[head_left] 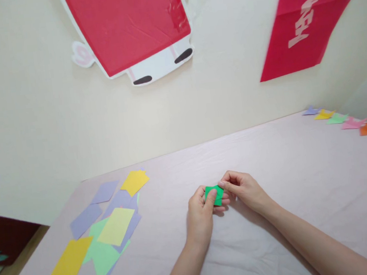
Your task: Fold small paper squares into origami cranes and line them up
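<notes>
A small piece of folded green paper (220, 193) is held up over the pale cloth in the middle of the view. My left hand (201, 210) grips it, thumb on top and fingers underneath. At the paper's upper right corner, my right hand (243, 188) pinches with thumb and forefinger. Creases show on the green paper, but part of it is hidden by my left thumb.
Loose paper sheets in yellow (70, 261), purple (87, 220) and light green (106, 257) overlap on the cloth-covered surface (168, 244) at left. Several small folded paper pieces (354, 123) stand in a row at far right. A wall (225, 102) with red decorations rises behind.
</notes>
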`<state>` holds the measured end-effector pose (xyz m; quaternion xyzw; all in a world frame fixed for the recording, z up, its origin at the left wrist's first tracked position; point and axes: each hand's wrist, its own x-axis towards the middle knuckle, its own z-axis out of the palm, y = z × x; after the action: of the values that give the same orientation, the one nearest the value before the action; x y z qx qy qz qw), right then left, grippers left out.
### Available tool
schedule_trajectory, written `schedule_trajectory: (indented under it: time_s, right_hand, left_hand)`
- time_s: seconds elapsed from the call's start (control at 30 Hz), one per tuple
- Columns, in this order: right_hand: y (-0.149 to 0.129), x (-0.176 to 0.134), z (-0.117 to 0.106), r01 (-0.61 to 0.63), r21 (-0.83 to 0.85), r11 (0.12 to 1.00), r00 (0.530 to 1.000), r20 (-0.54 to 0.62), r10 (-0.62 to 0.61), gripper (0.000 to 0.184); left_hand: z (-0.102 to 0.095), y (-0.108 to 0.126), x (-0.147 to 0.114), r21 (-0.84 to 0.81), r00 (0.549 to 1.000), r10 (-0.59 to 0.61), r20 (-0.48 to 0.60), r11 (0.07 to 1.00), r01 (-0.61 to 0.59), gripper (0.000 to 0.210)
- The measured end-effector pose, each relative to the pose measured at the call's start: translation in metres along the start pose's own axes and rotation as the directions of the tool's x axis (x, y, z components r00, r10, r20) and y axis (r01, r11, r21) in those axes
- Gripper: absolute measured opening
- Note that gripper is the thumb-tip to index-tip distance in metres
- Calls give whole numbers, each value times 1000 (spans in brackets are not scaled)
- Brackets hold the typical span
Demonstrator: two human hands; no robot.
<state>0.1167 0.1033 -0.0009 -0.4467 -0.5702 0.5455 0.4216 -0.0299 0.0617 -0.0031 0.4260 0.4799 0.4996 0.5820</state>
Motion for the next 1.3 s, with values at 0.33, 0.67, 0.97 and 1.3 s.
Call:
schedule_trajectory:
  time_s: [0.33,0.67,0.97,1.3]
  right_hand:
    - [-2,-2,-2,8,-19,1000,1000,27,-8,30]
    - [-6,2,-5,-102,41,994,995,-4,103,36]
    - [1,4,-14,58,50,997,994,-99,-53,28]
    - [-3,-4,-9,460,-310,832,882,272,-386,32]
  left_hand:
    - [3,7,0,71,995,-98,-3,993,98,37]
    - [-4,13,-1,50,981,-68,180,997,60,37]
    - [-18,19,-6,894,888,457,48,377,-242,20]
    - [-16,13,-13,801,907,332,258,451,-393,44]
